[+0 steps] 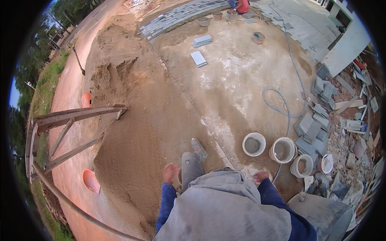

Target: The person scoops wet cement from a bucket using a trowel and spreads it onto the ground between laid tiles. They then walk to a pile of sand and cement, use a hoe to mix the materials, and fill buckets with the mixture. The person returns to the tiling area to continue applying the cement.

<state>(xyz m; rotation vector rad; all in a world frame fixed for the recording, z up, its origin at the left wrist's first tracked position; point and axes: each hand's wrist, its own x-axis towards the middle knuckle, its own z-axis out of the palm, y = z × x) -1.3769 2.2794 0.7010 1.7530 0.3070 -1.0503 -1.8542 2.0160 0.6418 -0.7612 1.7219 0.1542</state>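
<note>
My left hand hangs beside my left thigh with its fingers curled in. A pale curved edge shows between it and my grey trouser leg, too little of it to name; whether the hand grips it is unclear. On the other side, my right hand is held low by the hem of my grey shirt, its fingers bent. Whatever it may hold is hidden. Nearest to that hand stands a white bucket with grey residue inside. Beyond it are a second bucket and a third bucket. My sandalled foot is ahead.
A large sand heap rises on my left, with a wooden-framed mesh screen leaning there. Orange shovel blades lie nearby. A grey hose loops ahead. Stacked pavers and rubble lie right. A crouching person is far ahead.
</note>
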